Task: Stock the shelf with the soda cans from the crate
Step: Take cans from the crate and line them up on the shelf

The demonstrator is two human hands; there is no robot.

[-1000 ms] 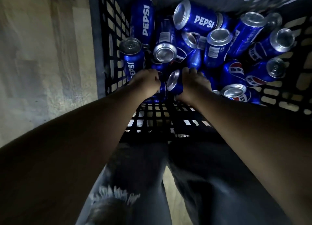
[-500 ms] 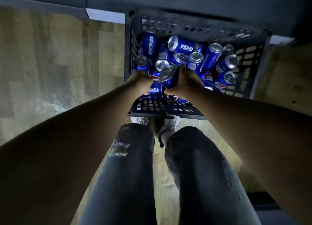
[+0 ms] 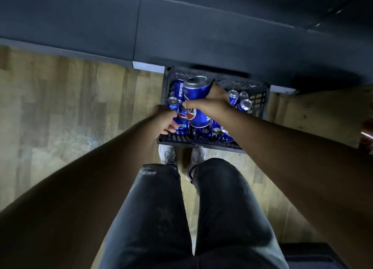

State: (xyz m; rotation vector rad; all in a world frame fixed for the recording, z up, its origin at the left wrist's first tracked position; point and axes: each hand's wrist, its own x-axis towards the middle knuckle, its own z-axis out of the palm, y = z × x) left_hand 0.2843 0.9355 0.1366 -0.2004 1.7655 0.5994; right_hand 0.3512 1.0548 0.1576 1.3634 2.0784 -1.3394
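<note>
Right hand grips one upper can; left hand grips one lower can.

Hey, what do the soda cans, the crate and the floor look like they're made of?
The soda cans: metal, probably aluminium; glossy blue print, bare silvery tops that glint. The crate: dark moulded plastic, matte, open lattice walls. The floor: wood-look planks with grain and seams; solid wood or laminate, cannot tell.

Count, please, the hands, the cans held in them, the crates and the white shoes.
Hands: 2 (left hand, right hand)
Held cans: 2 (left can, right can)
Crates: 1 (crate)
White shoes: 2 (left shoe, right shoe)
Total: 7
</note>
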